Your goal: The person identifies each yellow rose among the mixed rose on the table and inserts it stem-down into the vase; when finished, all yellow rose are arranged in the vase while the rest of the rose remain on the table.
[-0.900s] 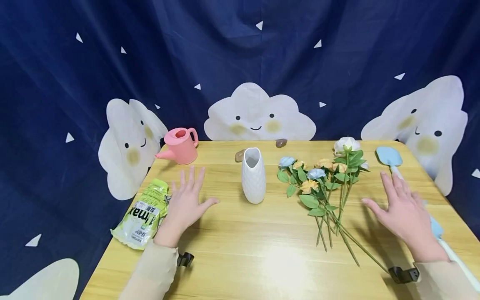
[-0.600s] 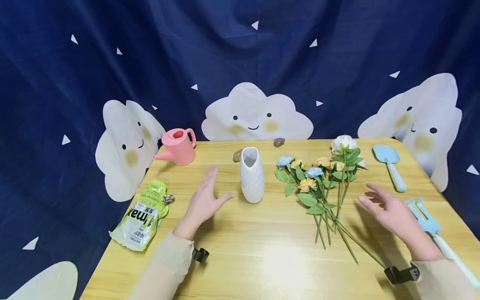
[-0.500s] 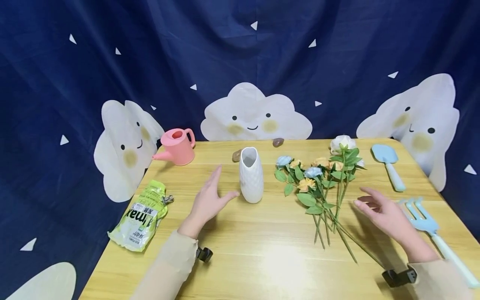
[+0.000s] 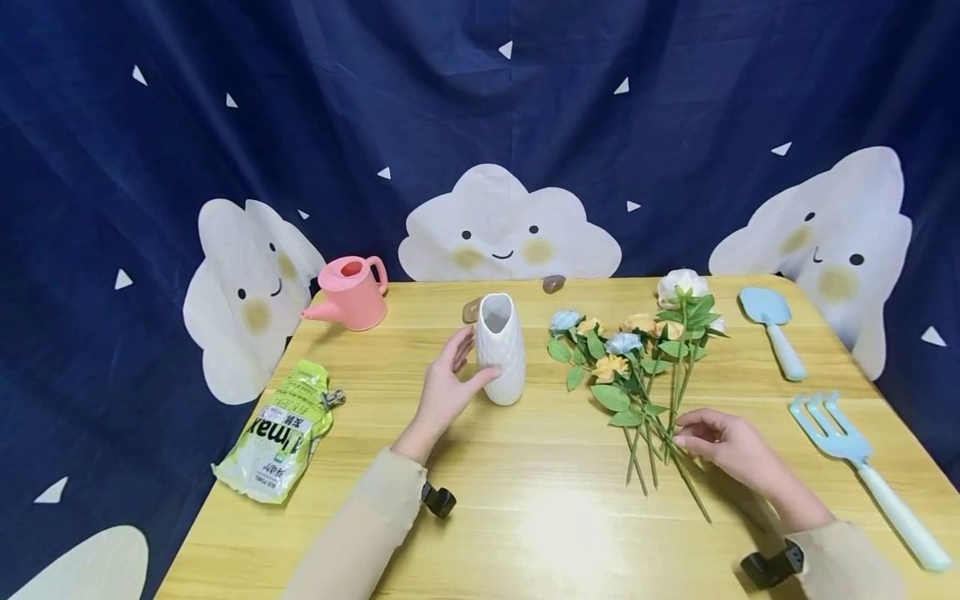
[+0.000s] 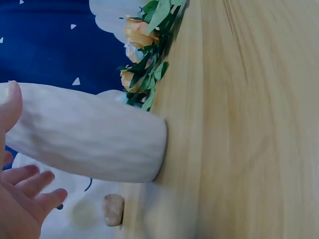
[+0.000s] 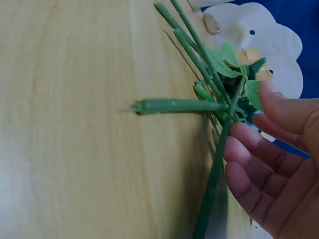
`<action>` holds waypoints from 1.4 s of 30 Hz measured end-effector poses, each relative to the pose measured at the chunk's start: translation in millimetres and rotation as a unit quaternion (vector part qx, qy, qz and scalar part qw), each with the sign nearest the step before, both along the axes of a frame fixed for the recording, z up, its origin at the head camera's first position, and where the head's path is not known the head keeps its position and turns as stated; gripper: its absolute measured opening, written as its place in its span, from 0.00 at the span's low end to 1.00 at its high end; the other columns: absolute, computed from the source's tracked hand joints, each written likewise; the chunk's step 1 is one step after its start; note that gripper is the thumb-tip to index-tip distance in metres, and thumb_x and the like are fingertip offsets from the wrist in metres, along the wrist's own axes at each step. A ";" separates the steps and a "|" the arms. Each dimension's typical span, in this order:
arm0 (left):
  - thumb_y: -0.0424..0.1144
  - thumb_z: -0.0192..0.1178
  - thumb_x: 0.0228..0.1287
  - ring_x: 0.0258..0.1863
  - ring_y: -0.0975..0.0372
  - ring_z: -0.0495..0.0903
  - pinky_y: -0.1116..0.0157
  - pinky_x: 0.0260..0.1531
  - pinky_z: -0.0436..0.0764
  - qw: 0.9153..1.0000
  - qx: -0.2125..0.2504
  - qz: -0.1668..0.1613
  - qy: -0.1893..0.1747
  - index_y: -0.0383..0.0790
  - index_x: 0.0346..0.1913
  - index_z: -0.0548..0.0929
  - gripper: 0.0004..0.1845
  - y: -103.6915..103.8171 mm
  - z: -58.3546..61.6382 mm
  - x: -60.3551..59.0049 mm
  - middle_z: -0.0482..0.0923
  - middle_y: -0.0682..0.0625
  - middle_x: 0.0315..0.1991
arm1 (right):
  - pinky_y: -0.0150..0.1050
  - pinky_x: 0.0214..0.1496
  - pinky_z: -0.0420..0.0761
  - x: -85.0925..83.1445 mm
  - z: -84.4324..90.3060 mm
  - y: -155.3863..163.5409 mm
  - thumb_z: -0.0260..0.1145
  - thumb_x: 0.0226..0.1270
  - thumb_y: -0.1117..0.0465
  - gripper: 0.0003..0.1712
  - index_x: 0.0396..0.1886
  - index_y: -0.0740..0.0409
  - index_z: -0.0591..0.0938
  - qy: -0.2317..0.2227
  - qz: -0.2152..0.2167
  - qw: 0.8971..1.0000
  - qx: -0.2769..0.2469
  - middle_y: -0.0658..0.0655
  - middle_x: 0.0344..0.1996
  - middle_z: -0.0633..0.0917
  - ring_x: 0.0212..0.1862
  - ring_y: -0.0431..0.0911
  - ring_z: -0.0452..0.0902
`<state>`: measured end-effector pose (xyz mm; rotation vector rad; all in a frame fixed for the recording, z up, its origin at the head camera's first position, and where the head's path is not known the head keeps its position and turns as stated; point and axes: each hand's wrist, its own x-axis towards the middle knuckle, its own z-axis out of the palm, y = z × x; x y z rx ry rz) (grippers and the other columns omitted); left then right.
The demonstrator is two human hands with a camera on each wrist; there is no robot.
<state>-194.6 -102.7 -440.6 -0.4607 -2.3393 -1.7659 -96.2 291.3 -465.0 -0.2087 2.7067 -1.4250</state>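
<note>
A white textured vase point(image 4: 504, 358) stands upright near the middle of the wooden table. My left hand point(image 4: 444, 392) is at its left side, thumb in front and fingers spread behind; the left wrist view shows a gap between the fingers and the vase point(image 5: 94, 134), and whether the thumb touches is unclear. Artificial flowers in blue, orange and white lie to the right, their green stems point(image 4: 686, 479) pointing toward me. Beside those stems is my right hand point(image 4: 723, 443), fingers loosely bent and thumb apart. In the right wrist view the fingertips are close to a stem point(image 6: 212, 184), without gripping it.
A pink watering can point(image 4: 354, 293) stands at the back left, with a clipped green bag point(image 4: 281, 437) in front. Two stones, one brown point(image 4: 471, 311) and one purplish point(image 4: 553, 284), lie behind the vase. A blue shovel point(image 4: 776, 333) and a blue fork point(image 4: 862, 467) lie at right.
My left hand has moved right, from beside the bag to the vase. My right hand has moved left from the garden tools to the flower stems, its fingers bending more.
</note>
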 end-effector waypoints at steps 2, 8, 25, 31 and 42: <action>0.48 0.72 0.47 0.56 0.59 0.73 0.54 0.55 0.72 1.000 0.022 0.001 0.002 0.52 0.64 0.69 0.38 1.6 -2.0 -2.3 0.75 0.49 0.56 | 0.34 0.22 0.77 -1.4 -1.1 -3.8 0.68 0.57 0.65 0.16 0.43 0.70 0.79 0.003 0.003 1.000 0.008 0.57 0.29 0.82 0.25 0.41 0.75; 0.38 0.73 0.47 0.55 0.57 0.72 0.53 0.53 0.73 0.997 0.072 -0.009 -0.026 0.51 0.63 0.70 0.37 5.9 -0.2 -5.2 0.74 0.47 0.55 | 0.31 0.29 0.77 -4.6 -7.1 -13.5 0.70 0.53 0.67 0.14 0.39 0.67 0.80 0.019 0.008 0.998 0.058 0.51 0.25 0.81 0.27 0.37 0.74; 0.28 0.71 0.47 0.56 0.53 0.70 0.54 0.55 0.72 0.994 0.104 -0.019 0.011 0.38 0.64 0.68 0.38 14.2 28.6 2.2 0.72 0.40 0.57 | 0.31 0.22 0.74 -11.9 20.9 -10.8 0.69 0.54 0.70 0.09 0.36 0.66 0.81 0.120 -0.028 0.989 0.086 0.51 0.23 0.81 0.24 0.35 0.71; 0.31 0.71 0.49 0.55 0.54 0.72 0.55 0.54 0.73 0.996 0.092 -0.008 0.012 0.39 0.64 0.68 0.37 15.7 31.6 3.5 0.72 0.41 0.56 | 0.31 0.20 0.74 -22.8 43.0 -19.5 0.68 0.55 0.70 0.09 0.38 0.66 0.81 0.148 -0.049 0.986 0.063 0.56 0.25 0.83 0.23 0.39 0.73; 0.30 0.70 0.50 0.54 0.50 0.72 0.54 0.53 0.74 0.996 0.092 -0.006 0.021 0.37 0.63 0.69 0.35 22.5 34.6 6.4 0.73 0.38 0.54 | 0.33 0.23 0.77 -49.1 69.8 -45.0 0.67 0.60 0.63 0.13 0.42 0.66 0.80 0.116 -0.072 0.989 -0.051 0.51 0.27 0.82 0.24 0.45 0.76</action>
